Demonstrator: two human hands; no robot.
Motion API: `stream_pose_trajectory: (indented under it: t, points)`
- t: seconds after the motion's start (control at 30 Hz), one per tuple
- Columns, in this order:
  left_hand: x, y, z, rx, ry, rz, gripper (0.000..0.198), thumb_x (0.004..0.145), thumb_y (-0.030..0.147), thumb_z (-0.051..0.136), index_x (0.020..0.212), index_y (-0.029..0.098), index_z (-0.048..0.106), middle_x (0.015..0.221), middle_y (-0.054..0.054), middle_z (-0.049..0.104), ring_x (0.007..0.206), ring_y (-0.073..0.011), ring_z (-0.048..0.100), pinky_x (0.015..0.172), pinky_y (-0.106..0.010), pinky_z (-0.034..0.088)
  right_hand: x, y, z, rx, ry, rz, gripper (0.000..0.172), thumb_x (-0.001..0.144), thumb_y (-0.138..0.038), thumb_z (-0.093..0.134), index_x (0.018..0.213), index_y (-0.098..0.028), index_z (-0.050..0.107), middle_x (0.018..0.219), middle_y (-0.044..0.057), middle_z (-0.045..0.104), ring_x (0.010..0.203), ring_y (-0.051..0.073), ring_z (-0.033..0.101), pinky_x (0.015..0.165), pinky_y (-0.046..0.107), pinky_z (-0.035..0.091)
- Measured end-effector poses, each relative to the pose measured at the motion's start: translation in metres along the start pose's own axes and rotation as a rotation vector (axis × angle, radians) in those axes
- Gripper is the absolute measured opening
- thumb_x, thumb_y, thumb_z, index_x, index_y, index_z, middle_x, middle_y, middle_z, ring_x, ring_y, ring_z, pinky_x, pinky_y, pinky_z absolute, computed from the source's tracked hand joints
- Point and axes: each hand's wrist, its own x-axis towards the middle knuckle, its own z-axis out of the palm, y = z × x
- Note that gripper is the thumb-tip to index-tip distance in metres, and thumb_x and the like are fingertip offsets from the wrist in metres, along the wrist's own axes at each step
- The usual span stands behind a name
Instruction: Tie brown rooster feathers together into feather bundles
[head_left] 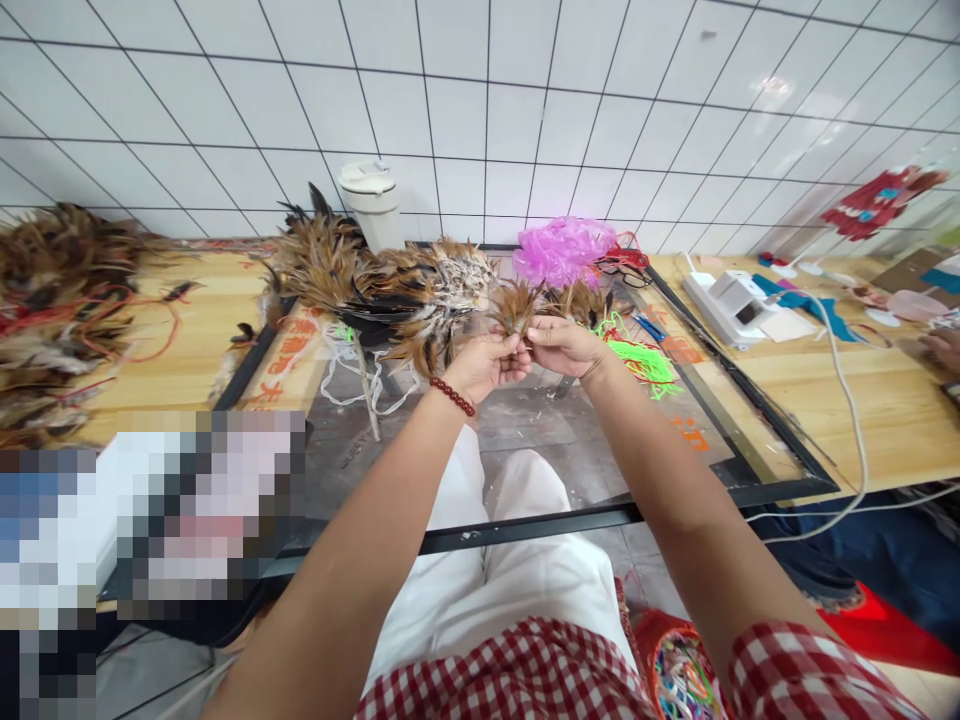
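Above the glass panel, my left hand [491,368] and my right hand [561,346] meet fingertip to fingertip. Between them they pinch the base of a small bunch of brown feathers [516,303], whose tips fan upward. Both hands have closed fingers. A large pile of brown and black feathers [420,285] lies just behind and left of my left hand. Behind my right hand is a crumpled pink plastic bag [562,250], with more brown feathers [581,300] in front of it. Bright green and red strings [646,368] lie right of my right hand.
A black-framed glass panel [525,520] is set in the wooden table [885,400]. A white cup [373,205] stands by the wall. More feathers [60,270] lie far left. A white power strip [727,305] and cable [855,430] are at right. A person's hand [943,350] shows at the right edge.
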Motion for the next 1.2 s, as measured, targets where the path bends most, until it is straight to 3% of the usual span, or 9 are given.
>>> stream_pose_trajectory:
  t: [0.13, 0.27, 0.4, 0.6, 0.73, 0.83, 1.0, 1.1, 1.2]
  points:
    - [0.001, 0.0, -0.001, 0.004, -0.03, -0.029, 0.017, 0.084, 0.022, 0.061, 0.076, 0.008, 0.065, 0.07, -0.009, 0.069, 0.063, -0.0138, 0.067, 0.064, -0.026, 0.054, 0.007, 0.002, 0.004, 0.108, 0.105, 0.056, 0.026, 0.071, -0.036, 0.074, 0.076, -0.014, 0.061, 0.055, -0.003, 0.055, 0.051, 0.009, 0.05, 0.054, 0.023, 0.046]
    - [0.0, 0.0, -0.004, -0.083, -0.091, -0.041, 0.019, 0.088, 0.021, 0.053, 0.089, 0.008, 0.067, 0.092, -0.015, 0.072, 0.087, -0.02, 0.07, 0.085, -0.037, 0.053, 0.01, 0.0, 0.008, 0.153, 0.215, 0.107, 0.016, 0.074, -0.027, 0.072, 0.077, -0.015, 0.063, 0.051, -0.004, 0.053, 0.052, 0.01, 0.053, 0.053, 0.021, 0.047]
    - [-0.002, 0.001, -0.006, -0.125, -0.139, -0.092, 0.016, 0.088, 0.019, 0.054, 0.092, 0.01, 0.067, 0.098, -0.015, 0.072, 0.093, -0.0208, 0.069, 0.095, -0.044, 0.047, 0.008, -0.003, 0.008, 0.167, 0.192, 0.145, 0.014, 0.072, -0.025, 0.073, 0.075, -0.014, 0.064, 0.049, -0.004, 0.051, 0.048, 0.009, 0.049, 0.047, 0.019, 0.043]
    - [0.001, -0.001, -0.002, -0.153, 0.027, -0.067, 0.008, 0.083, 0.014, 0.06, 0.078, 0.01, 0.066, 0.075, -0.008, 0.071, 0.072, -0.0142, 0.068, 0.084, -0.034, 0.052, 0.01, -0.002, 0.012, 0.078, 0.224, 0.086, 0.024, 0.066, -0.031, 0.077, 0.074, -0.015, 0.061, 0.06, -0.002, 0.058, 0.055, 0.009, 0.053, 0.054, 0.021, 0.047]
    - [0.004, -0.003, -0.001, -0.241, 0.083, 0.081, 0.004, 0.081, 0.015, 0.062, 0.08, 0.012, 0.065, 0.075, -0.005, 0.069, 0.07, -0.0118, 0.065, 0.081, -0.031, 0.053, 0.011, -0.002, 0.012, -0.154, 0.235, -0.099, 0.048, 0.056, -0.028, 0.083, 0.097, -0.019, 0.061, 0.097, 0.003, 0.064, 0.084, 0.014, 0.06, 0.071, 0.026, 0.052]
    - [0.006, -0.004, -0.002, -0.26, 0.103, 0.091, 0.007, 0.081, 0.018, 0.062, 0.077, 0.013, 0.064, 0.073, -0.003, 0.067, 0.067, -0.0111, 0.063, 0.079, -0.032, 0.053, 0.013, 0.0, 0.012, -0.449, 0.33, -0.234, 0.071, 0.048, -0.022, 0.085, 0.113, -0.021, 0.057, 0.124, 0.008, 0.053, 0.102, 0.02, 0.056, 0.079, 0.032, 0.052]
    - [0.008, -0.004, -0.005, -0.259, 0.207, 0.143, 0.011, 0.08, 0.021, 0.063, 0.073, 0.014, 0.061, 0.069, -0.002, 0.066, 0.065, -0.0097, 0.062, 0.08, -0.03, 0.053, 0.016, 0.002, 0.014, -0.691, 0.474, -0.358, 0.072, 0.053, -0.03, 0.083, 0.119, -0.022, 0.055, 0.133, 0.01, 0.046, 0.103, 0.023, 0.055, 0.086, 0.039, 0.048]
    - [0.008, -0.002, -0.004, -0.234, 0.284, 0.197, 0.01, 0.081, 0.021, 0.064, 0.074, 0.014, 0.06, 0.07, -0.002, 0.066, 0.066, -0.0099, 0.064, 0.079, -0.029, 0.052, 0.017, 0.003, 0.013, -0.561, 0.484, -0.303, 0.063, 0.058, -0.037, 0.079, 0.114, -0.021, 0.056, 0.127, 0.01, 0.051, 0.101, 0.022, 0.056, 0.085, 0.039, 0.048]
    - [0.007, -0.002, -0.001, -0.157, 0.278, 0.194, 0.01, 0.081, 0.02, 0.064, 0.076, 0.012, 0.061, 0.07, -0.005, 0.067, 0.069, -0.0125, 0.066, 0.078, -0.03, 0.052, 0.018, 0.004, 0.011, -0.384, 0.515, -0.284, 0.053, 0.059, -0.04, 0.078, 0.104, -0.019, 0.057, 0.114, 0.008, 0.057, 0.096, 0.019, 0.056, 0.084, 0.036, 0.049]
